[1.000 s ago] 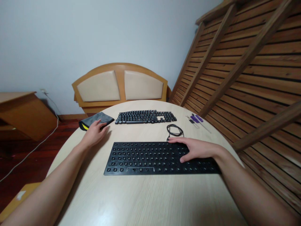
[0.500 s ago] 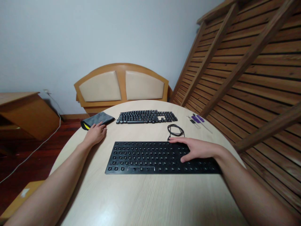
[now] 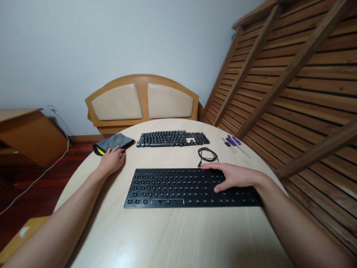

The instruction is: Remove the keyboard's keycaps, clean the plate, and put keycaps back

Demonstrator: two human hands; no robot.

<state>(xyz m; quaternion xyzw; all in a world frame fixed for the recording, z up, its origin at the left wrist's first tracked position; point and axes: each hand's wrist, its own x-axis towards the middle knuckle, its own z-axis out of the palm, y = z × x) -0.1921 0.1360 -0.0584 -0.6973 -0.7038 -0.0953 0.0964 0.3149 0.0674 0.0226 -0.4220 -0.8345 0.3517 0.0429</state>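
Observation:
A black keyboard base (image 3: 167,188) without keycaps lies flat on the round table, its bare switches showing in rows. My right hand (image 3: 234,177) rests over its right part, thumb and fingers spread; the index finger reaches the back edge beside the cable, and some fingers are hidden. At the left, a folded grey cloth (image 3: 113,142) with a yellow underside shows at the table's edge. My left hand (image 3: 113,160) lies at its near side, fingers loosely bent and touching it. Behind the base, the removed black keycaps (image 3: 167,138) are laid out in keyboard order, with a small gap toward the right.
A coiled black cable (image 3: 208,154) sits behind the base. Purple-handled small tools (image 3: 232,140) and a wire puller (image 3: 230,146) lie at the table's right rim. A padded headboard (image 3: 142,100) stands beyond the table (image 3: 173,238), and wooden slats (image 3: 279,93) lean on the right.
The view has shifted slightly. Both hands keep nearly the same places on the cloth and the keyboard base.

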